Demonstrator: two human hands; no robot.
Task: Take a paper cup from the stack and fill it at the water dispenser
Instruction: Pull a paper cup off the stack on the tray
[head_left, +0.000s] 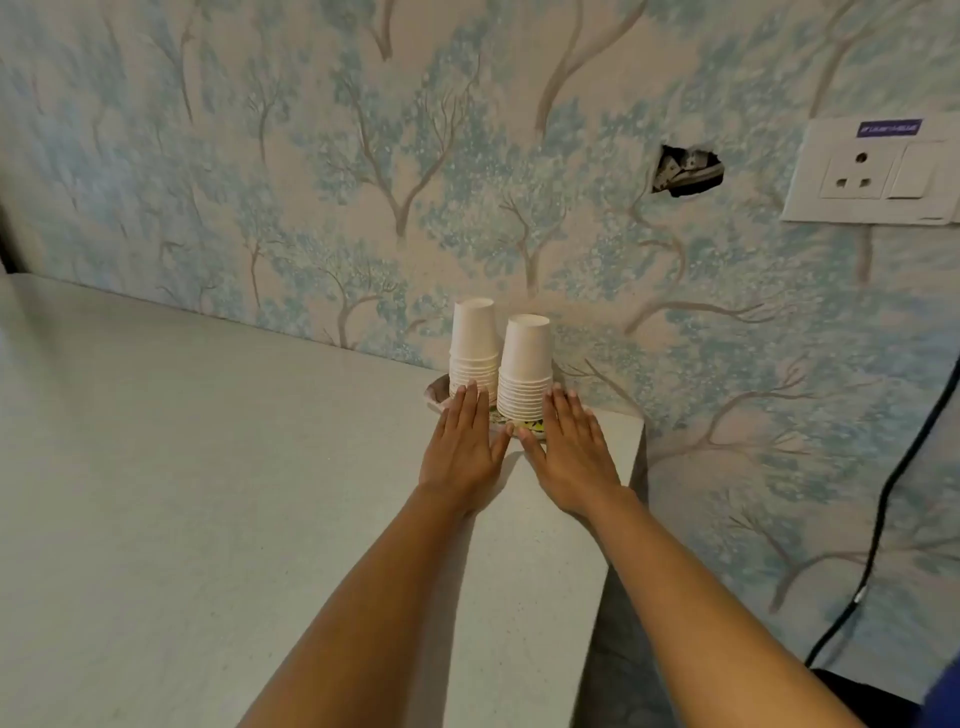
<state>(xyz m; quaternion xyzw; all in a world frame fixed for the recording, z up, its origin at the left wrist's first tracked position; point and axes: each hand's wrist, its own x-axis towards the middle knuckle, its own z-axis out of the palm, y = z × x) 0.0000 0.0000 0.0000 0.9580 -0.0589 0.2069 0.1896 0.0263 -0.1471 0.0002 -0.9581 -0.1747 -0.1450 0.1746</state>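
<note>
Two stacks of white paper cups stand upside down, side by side, on a small plate (435, 391) at the far right corner of a pale counter (208, 467), close against the wall. The left stack (472, 345) sits slightly farther back; the right stack (525, 374) is nearer the person. Both are smooth, tapered cones with many ribbed rims bunched at the base.

A person's bare arms reach forward. The left hand (465, 449) lies flat and spread, palm down, fingertips just before the left stack. The right hand (569, 454) is likewise flat, fingers extended beside the right stack's base. Neither grips anything.

The counter looks matte and faintly speckled. Behind it, wallpaper (311, 182) shows soft blue trees with grey branches. A white socket panel (878, 174) sits upper right, near a ragged hole (687, 171). A black cable (883, 509) hangs at right.
</note>
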